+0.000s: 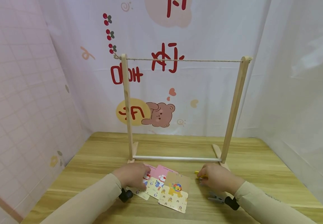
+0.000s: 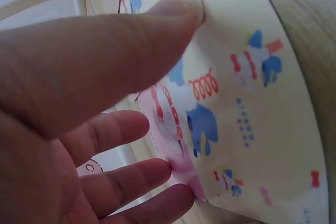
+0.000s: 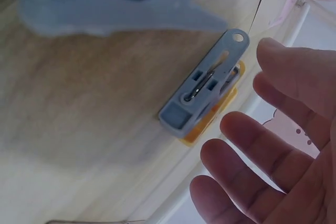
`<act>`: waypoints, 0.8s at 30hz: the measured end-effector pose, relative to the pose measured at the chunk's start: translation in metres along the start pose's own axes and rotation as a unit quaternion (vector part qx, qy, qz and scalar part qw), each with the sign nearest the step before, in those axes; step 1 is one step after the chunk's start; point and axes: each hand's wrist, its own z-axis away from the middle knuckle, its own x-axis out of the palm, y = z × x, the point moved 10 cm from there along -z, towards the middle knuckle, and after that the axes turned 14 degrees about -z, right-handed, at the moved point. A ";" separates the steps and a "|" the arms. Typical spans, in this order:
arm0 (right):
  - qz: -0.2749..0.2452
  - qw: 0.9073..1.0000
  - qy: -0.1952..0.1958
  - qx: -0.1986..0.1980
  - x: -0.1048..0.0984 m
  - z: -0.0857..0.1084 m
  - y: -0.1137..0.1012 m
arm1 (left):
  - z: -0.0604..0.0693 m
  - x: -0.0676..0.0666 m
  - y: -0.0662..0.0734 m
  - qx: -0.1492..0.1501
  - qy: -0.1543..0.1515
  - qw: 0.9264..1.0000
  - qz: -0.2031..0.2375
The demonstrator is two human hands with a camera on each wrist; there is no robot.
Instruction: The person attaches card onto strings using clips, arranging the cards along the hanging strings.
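Fingers of the left hand (image 1: 130,175) lie loosely bent, well parted from the thumb, over the left rabbit card (image 2: 262,129); nothing looks clasped there, and I take the wide spread as a way to span the card. On my right-wrist feed, the right hand (image 1: 220,177) is likewise slack and holds nothing, its thumb and fingertips curved just beside a grey peg (image 3: 202,85) and a yellow peg (image 3: 197,131), probably so as to close in from two sides. Those pegs lie together, touching or nearly so. A second grey peg (image 1: 215,197) lies nearer, presumably kept on the right for easy reach. To the right of the left card, the middle rabbit card (image 1: 154,186) and the lion card (image 1: 175,194) overlap like a fan, which leaves pictures showing on each. Farther off stands a wooden frame (image 1: 127,109), its low white rod (image 1: 178,158) probably bracing the sides. I see a string (image 1: 206,60) fixed at both tops, apparently to keep it taut. Everything rests on a wooden table (image 1: 262,168).
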 end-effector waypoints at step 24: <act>0.032 0.999 0.002 -0.017 0.003 -0.003 -0.002 | -0.019 -0.002 0.046 0.072 0.043 0.995 -0.044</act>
